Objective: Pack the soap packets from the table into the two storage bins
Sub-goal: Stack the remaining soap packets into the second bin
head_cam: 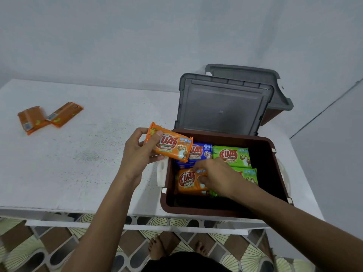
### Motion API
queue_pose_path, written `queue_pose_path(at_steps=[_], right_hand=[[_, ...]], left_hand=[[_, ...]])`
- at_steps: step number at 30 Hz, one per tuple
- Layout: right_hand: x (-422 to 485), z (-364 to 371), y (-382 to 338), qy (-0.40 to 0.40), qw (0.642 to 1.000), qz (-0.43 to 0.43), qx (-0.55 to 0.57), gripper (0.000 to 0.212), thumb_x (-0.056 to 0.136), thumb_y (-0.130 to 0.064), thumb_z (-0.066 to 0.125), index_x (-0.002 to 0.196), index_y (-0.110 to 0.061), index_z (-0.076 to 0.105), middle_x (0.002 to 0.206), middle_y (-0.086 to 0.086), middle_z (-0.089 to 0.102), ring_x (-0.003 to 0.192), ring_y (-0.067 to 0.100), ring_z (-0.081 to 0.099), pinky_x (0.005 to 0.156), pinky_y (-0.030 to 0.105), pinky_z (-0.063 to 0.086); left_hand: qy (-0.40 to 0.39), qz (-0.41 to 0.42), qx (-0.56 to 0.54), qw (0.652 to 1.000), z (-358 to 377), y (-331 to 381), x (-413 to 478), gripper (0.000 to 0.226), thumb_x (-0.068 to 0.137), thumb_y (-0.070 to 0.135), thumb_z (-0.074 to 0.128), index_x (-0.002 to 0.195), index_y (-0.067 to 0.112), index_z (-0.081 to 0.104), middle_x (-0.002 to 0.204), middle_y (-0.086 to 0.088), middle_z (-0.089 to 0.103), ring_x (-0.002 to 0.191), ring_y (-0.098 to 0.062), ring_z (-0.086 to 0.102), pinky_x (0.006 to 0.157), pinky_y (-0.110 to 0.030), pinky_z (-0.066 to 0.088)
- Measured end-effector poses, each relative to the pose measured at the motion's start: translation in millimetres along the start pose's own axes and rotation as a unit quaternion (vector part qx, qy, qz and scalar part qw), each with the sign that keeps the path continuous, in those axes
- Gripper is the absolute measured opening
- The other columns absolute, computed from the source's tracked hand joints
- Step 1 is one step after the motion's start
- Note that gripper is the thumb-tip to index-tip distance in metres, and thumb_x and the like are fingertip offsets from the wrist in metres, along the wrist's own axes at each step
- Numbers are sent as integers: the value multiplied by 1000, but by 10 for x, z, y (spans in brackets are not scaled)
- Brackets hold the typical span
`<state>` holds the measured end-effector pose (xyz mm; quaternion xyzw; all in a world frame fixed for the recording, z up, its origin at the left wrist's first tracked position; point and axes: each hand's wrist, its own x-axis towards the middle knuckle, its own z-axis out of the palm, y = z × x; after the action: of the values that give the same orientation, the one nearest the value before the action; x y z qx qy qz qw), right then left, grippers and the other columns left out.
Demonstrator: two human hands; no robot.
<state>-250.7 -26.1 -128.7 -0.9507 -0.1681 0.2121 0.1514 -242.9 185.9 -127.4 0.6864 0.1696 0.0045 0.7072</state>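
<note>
The brown bin (216, 211) is partly filled; two packets (64, 114) wait on the table (94, 158). Left fingers (157, 134) pinch an orange packet (170, 146); right fingers (202, 180) seemingly grip a binned packet (186, 182).

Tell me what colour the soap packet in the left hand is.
Orange soap packet, clearest in the head view.

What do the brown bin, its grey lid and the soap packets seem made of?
Brown bin: probably moulded plastic, smooth with a dull sheen. Grey lid: plastic, matte, with moulded ribs. Orange soap packet in the left hand: glossy printed film, crimped ends.
</note>
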Motion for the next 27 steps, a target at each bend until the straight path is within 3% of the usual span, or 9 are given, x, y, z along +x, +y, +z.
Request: queue_pose_path(at_steps=[5, 14, 22, 27], right_hand=[[-16, 57, -30, -3, 996, -22, -86, 37, 96, -23, 58, 133, -16, 56, 127, 11, 61, 115, 23, 60, 92, 33, 52], [105, 182, 12, -30, 989, -20, -147, 28, 95, -17, 58, 121, -10, 60, 118, 14, 64, 105, 27, 63, 88, 38, 55], [169, 138, 57, -52, 987, -42, -145, 34, 94, -22, 61, 124, -6, 61, 120, 14, 64, 109, 27, 62, 90, 37, 54], [117, 114, 142, -37, 986, -102, -129, 31, 94, -24, 60, 120, -7, 62, 119, 11, 65, 109, 23, 62, 88, 36, 55]], left_hand=[[-2, 1, -2, 1000, -11, -2, -1, 34, 87, 37, 65, 115, 20, 55, 106, -4, 69, 92, -20, 71, 68, -31, 61], [-6, 1, -1, 1000, -14, 1, -1, 36, 87, 38, 65, 116, 19, 55, 106, -4, 70, 91, -19, 72, 71, -34, 61], [-8, 2, -3, 1000, -21, 5, -21, 33, 87, 37, 65, 115, 20, 56, 105, -4, 70, 90, -19, 72, 69, -31, 60], [-12, 4, -6, 1000, -16, 33, -58, 33, 88, 35, 65, 114, 18, 55, 105, -4, 70, 90, -20, 72, 69, -32, 61]])
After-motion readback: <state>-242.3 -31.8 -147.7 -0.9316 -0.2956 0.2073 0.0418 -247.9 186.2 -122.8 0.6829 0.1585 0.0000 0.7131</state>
